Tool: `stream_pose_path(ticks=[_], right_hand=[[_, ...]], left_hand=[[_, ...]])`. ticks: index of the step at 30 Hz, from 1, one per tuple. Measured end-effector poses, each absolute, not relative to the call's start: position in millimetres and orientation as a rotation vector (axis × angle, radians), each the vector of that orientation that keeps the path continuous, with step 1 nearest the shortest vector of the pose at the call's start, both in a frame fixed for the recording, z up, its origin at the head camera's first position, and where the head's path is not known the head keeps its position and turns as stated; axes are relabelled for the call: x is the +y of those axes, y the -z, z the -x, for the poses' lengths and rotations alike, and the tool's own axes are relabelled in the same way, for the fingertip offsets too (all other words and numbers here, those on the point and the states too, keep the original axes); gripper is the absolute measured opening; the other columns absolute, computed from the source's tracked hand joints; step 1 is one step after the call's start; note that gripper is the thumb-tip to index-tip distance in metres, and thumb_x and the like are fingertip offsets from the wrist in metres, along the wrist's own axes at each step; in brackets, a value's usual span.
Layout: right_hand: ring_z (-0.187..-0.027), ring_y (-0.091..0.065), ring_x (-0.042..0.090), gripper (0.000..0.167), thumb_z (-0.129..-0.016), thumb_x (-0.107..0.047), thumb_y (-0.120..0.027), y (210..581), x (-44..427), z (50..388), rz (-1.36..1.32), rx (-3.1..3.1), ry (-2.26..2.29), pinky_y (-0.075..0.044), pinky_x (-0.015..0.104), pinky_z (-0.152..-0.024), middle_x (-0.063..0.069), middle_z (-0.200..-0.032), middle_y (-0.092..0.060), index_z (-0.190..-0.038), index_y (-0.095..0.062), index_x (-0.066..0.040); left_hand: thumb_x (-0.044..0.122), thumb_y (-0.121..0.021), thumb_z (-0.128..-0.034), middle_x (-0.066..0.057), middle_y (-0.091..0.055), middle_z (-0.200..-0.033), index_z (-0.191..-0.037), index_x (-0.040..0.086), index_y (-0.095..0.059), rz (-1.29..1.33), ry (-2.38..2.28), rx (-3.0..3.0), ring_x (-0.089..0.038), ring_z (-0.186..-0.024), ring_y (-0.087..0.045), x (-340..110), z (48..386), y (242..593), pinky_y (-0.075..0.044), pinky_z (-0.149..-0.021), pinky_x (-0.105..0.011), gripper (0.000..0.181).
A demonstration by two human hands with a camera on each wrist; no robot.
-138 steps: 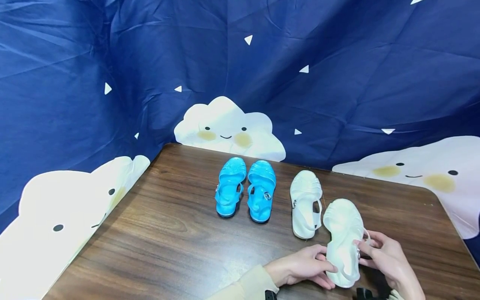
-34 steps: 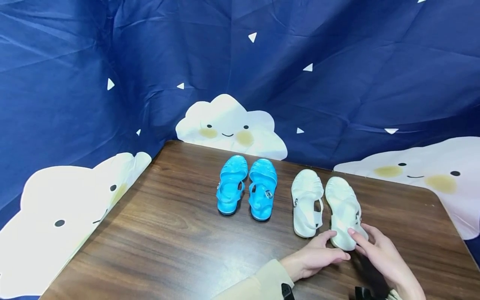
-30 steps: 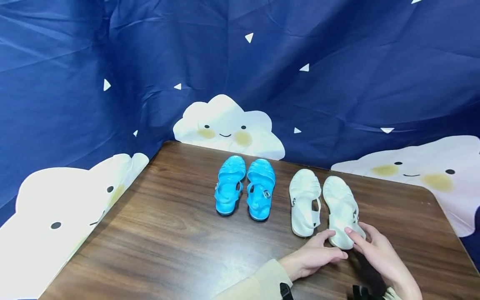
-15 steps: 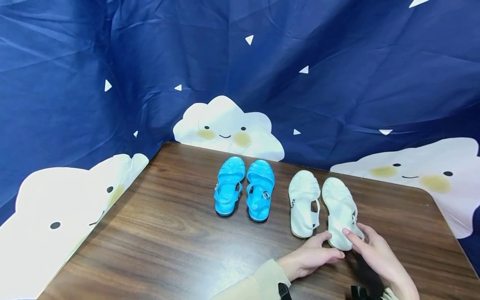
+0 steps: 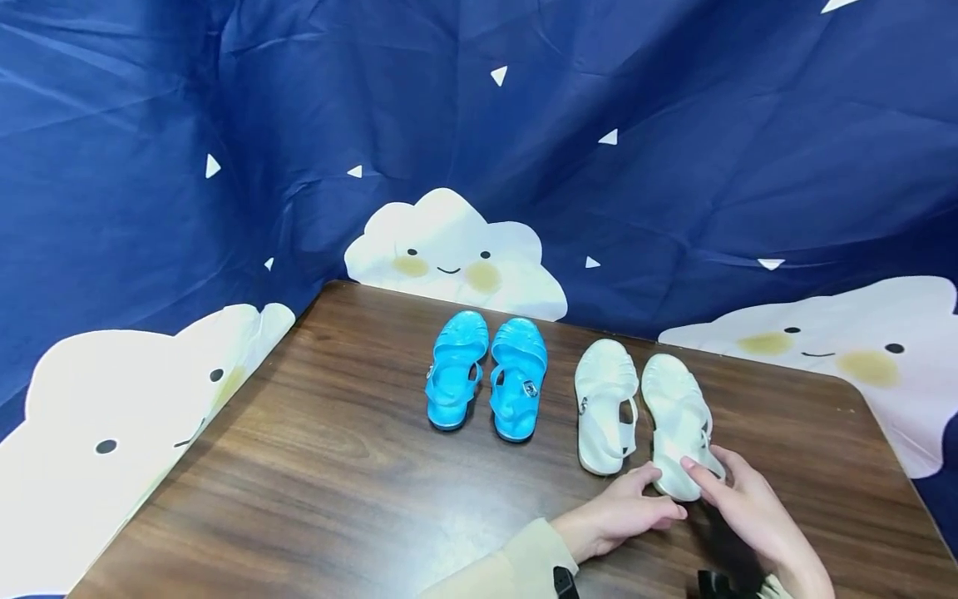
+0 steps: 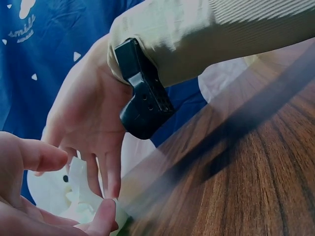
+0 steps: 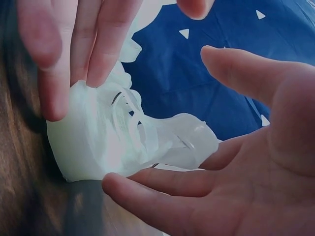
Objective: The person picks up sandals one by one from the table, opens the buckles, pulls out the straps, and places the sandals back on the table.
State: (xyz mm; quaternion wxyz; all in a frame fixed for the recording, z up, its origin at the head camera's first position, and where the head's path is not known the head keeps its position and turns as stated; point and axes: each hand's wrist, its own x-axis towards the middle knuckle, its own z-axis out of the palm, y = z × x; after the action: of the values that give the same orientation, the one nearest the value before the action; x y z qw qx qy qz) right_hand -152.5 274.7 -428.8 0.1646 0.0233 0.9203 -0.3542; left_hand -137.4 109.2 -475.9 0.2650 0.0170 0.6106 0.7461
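Observation:
Two white jelly sandals stand side by side on the wooden table, toes pointing away: a left one (image 5: 599, 416) and a right one (image 5: 676, 420). My left hand (image 5: 617, 513) lies behind the right white sandal, its fingertips at the heel. On the other side, my right hand (image 5: 756, 512) has straight fingers along the sandal's strap. In the right wrist view, the right thumb (image 7: 231, 71) stands apart from the translucent sandal (image 7: 93, 137), while the left fingers (image 7: 101, 54) touch its heel. The left wrist view shows only part of the sandal (image 6: 83, 209) between both hands.
To the left, a pair of blue jelly sandals stands near the table's back edge, a left one (image 5: 452, 378) and a right one (image 5: 518, 383). The brown table (image 5: 314, 466) meets a dark blue curtain (image 5: 479, 125) with white clouds.
Since the first frame, the right white sandal has moved forward beside its mate, and both hands have followed and loosened around its heel. Over the last second almost nothing has moved.

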Motion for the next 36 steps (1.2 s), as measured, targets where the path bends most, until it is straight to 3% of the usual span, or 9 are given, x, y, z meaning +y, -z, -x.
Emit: stream_pose_path(ticks=[3,8,14,22,27,32,36], right_hand=[[-0.105,-0.065,0.030,0.083,-0.099,-0.048,-0.045,427.9,274.0,151.7,-0.060,2.625,1.011,-0.046,0.021,-0.078,0.039,-0.135,-0.044,-0.143,-0.020,0.018],[-0.106,-0.064,0.031,0.083,-0.100,-0.048,-0.045,428.5,272.2,151.0,-0.060,2.630,1.010,-0.048,0.040,-0.091,0.038,-0.133,-0.048,-0.143,-0.020,0.018],[-0.109,-0.063,0.035,0.085,-0.100,-0.049,-0.043,430.4,267.5,150.6,-0.077,2.586,1.029,-0.042,0.053,-0.098,0.042,-0.142,-0.032,-0.144,-0.017,0.018],[-0.122,-0.049,0.047,0.086,-0.099,-0.051,-0.042,426.9,267.3,152.8,-0.046,2.609,0.986,-0.039,0.058,-0.100,0.043,-0.143,-0.028,-0.144,-0.016,0.019],[-0.128,-0.041,0.051,0.088,-0.099,-0.052,-0.042,426.6,269.5,153.4,-0.055,2.595,0.975,-0.037,0.061,-0.100,0.043,-0.145,-0.025,-0.144,-0.015,0.018],[-0.124,-0.048,0.046,0.087,-0.099,-0.051,-0.042,427.8,269.2,152.7,-0.057,2.593,0.984,-0.039,0.057,-0.100,0.043,-0.144,-0.027,-0.144,-0.015,0.018],[-0.113,-0.060,0.038,0.085,-0.100,-0.049,-0.043,426.4,270.5,151.8,-0.060,2.597,1.014,-0.047,0.044,-0.094,0.043,-0.142,-0.030,-0.144,-0.016,0.018]], left_hand=[[0.001,-0.062,-0.0811,-0.012,-0.034,-0.153,-0.139,-0.006,-0.042,-0.044,-2.018,1.653,-0.017,-0.095,-0.067,108.8,137.2,475.8,-0.055,-0.084,-0.028,0.061],[0.002,-0.061,-0.0819,-0.012,-0.033,-0.153,-0.139,-0.006,-0.042,-0.051,-2.011,1.656,-0.017,-0.096,-0.067,106.5,137.1,475.6,-0.055,-0.085,-0.029,0.061],[0.002,-0.061,-0.0824,-0.013,-0.032,-0.154,-0.139,-0.006,-0.043,-0.042,-2.003,1.657,-0.014,-0.095,-0.065,102.2,133.4,475.5,-0.056,-0.085,-0.030,0.060],[0.001,-0.061,-0.0830,-0.014,-0.030,-0.155,-0.140,-0.007,-0.041,-0.057,-2.030,1.651,-0.012,-0.100,-0.064,102.6,134.7,474.4,-0.055,-0.085,-0.028,0.061],[0.001,-0.061,-0.0826,-0.013,-0.032,-0.154,-0.139,-0.006,-0.042,-0.048,-2.014,1.671,-0.012,-0.094,-0.065,103.7,134.1,473.8,-0.056,-0.082,-0.027,0.060],[0.002,-0.062,-0.0818,-0.012,-0.036,-0.152,-0.139,-0.005,-0.043,-0.034,-1.991,1.690,-0.015,-0.092,-0.067,102.1,133.6,472.4,-0.056,-0.082,-0.027,0.060],[0.003,-0.062,-0.0820,-0.011,-0.052,-0.135,-0.138,-0.006,-0.043,-0.030,-1.962,1.696,-0.024,-0.095,-0.069,100.9,134.5,469.0,-0.056,-0.082,-0.028,0.060]])
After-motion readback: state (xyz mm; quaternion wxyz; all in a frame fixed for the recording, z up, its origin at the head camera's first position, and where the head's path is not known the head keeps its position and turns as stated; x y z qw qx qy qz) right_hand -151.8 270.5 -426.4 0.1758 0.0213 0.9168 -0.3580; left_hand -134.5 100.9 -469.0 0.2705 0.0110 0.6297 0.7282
